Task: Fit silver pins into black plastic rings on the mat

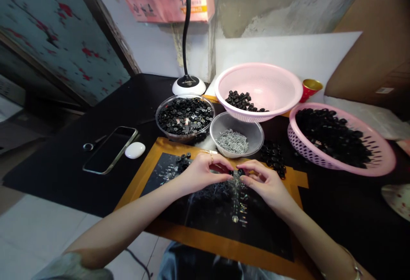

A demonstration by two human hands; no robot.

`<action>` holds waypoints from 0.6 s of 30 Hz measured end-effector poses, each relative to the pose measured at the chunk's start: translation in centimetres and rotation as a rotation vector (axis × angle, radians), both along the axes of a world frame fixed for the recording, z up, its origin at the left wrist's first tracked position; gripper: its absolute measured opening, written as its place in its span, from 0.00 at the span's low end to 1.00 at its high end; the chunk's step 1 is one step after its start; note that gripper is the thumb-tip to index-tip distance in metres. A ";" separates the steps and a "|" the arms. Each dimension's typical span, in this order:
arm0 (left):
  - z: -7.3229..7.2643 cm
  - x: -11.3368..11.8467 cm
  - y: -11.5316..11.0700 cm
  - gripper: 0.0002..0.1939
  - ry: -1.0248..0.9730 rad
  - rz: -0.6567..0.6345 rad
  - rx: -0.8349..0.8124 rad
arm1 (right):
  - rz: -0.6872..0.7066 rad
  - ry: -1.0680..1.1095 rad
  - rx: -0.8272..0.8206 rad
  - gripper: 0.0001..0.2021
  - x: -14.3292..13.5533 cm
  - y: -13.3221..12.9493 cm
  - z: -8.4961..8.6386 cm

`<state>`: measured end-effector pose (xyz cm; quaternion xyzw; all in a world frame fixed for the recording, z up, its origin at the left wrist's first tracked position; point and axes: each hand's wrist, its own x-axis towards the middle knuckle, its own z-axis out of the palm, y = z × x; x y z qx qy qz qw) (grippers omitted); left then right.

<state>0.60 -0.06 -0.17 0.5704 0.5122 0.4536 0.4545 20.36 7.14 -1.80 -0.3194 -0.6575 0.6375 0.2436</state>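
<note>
legs in bluish cloth (195,263) show at six o'clock, below the edge of the worktop (326,211). a dark mat (205,218), edged with orange-brown tape (205,241), lies in front of them. on it, just below the hands, are a small pale round piece (235,219) and short shiny bits (243,207) in a loose column; a darker heap of thin pieces (213,191) sits under the left hand.

at the centre, the left hand (206,171), with a ring on one finger, pinches a small black part (231,172) between thumb and fingertips. the right hand (264,181) faces it and pinches a second black part (241,172) the same way. the two parts are close together, above the mat.

at ten o'clock on the mat lie a few black discs (184,160); farther out that way, a white oval object (135,150) is beside a phone (110,149). at one o'clock is a cluster of black parts (273,156). at twelve, a clear bowl (256,137) holds metal pins (232,141); at eleven, a clear dish (158,122) holds more black discs. at two, an oval pink basket (382,158) is tilted, full of black pieces.

farther back, a round pink basket (278,85) holds some black pieces, with a red cup (308,91) beside it. a white lamp base (198,88) stands at eleven, before the wall (153,45).
</note>
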 end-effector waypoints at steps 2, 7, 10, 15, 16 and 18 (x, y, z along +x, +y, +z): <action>0.3 0.0 -0.1 0.09 0.055 -0.005 0.077 | -0.016 -0.012 -0.016 0.12 0.0 -0.2 0.1; 0.4 -0.2 -0.1 0.08 0.161 -0.031 0.268 | 0.002 0.003 -0.028 0.11 -0.2 -1.1 0.7; 0.4 -0.2 -0.1 0.08 0.176 -0.032 0.317 | -0.002 -0.026 0.090 0.11 -0.3 -1.5 0.8; 0.4 -0.2 -0.3 0.06 0.184 -0.017 0.349 | -0.029 -0.029 0.208 0.10 -0.2 -1.8 0.7; 0.4 -0.2 -0.3 0.06 0.184 -0.017 0.355 | -0.031 -0.027 0.217 0.10 -0.2 -1.8 0.7; 0.4 -0.1 -0.3 0.06 0.182 -0.023 0.361 | -0.034 -0.025 0.233 0.10 -0.2 -1.8 0.7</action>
